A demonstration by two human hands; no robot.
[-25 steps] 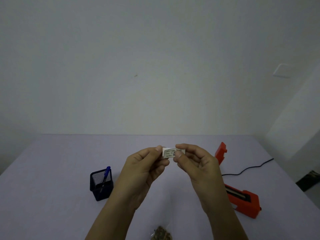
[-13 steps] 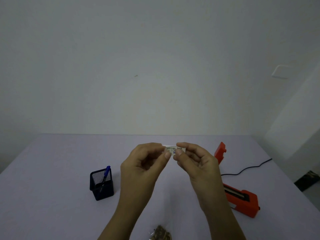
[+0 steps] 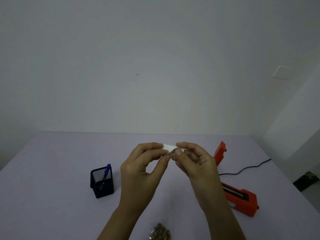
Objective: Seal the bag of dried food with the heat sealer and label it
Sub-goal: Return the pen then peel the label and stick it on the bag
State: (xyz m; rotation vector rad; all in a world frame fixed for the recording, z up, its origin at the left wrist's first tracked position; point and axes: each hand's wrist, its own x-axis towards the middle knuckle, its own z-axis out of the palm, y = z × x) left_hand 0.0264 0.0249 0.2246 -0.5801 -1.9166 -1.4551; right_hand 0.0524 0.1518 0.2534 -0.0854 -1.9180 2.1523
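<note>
No legible text on label (image 3: 168, 146)

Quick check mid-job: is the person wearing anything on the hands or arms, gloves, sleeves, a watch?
No. The left hand and right hand are bare: no gloves, rings or watch show. The left forearm and right forearm are uncovered down to the frame's lower edge; no sleeve in view.

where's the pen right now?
Head view, left side of the table: the blue pen stands tilted in the black mesh holder, just left of the left hand, which pinches the white label.
</note>
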